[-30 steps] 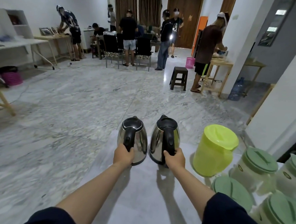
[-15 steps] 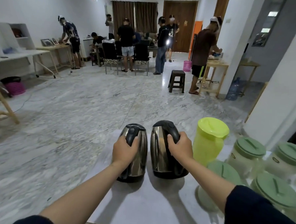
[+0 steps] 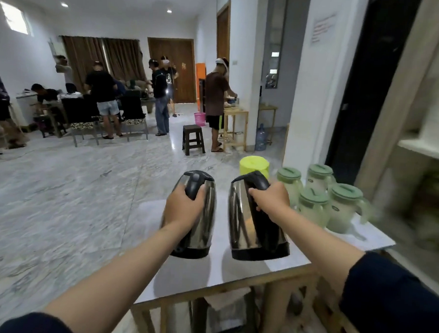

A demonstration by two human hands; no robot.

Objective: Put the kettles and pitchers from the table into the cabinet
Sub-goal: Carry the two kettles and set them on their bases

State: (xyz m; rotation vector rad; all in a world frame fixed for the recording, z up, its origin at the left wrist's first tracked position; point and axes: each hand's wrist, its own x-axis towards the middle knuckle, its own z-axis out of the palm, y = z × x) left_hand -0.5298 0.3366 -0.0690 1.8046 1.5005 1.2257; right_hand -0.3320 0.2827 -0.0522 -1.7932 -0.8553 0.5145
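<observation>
Two steel kettles with black handles and bases hang just above the white table [image 3: 279,265]. My left hand [image 3: 184,206] grips the handle of the left kettle [image 3: 201,231]. My right hand [image 3: 270,200] grips the handle of the right kettle [image 3: 246,223]. Behind them stands a lime-green pitcher [image 3: 254,165], partly hidden by the right kettle. Several pale pitchers with green lids [image 3: 338,210] stand at the table's far right. The cabinet [image 3: 427,151] with white shelves is at the right edge, blurred.
The table has a wooden frame with a dark stool under it. A marble floor stretches to the left. A white pillar [image 3: 316,95] rises behind the pitchers. Several people, chairs, a brown stool [image 3: 193,139] and small wooden tables stand far back.
Both kettles have been lifted off the table and pulled toward me. My view has swung up and to the right, bringing the cabinet and table edge into sight.
</observation>
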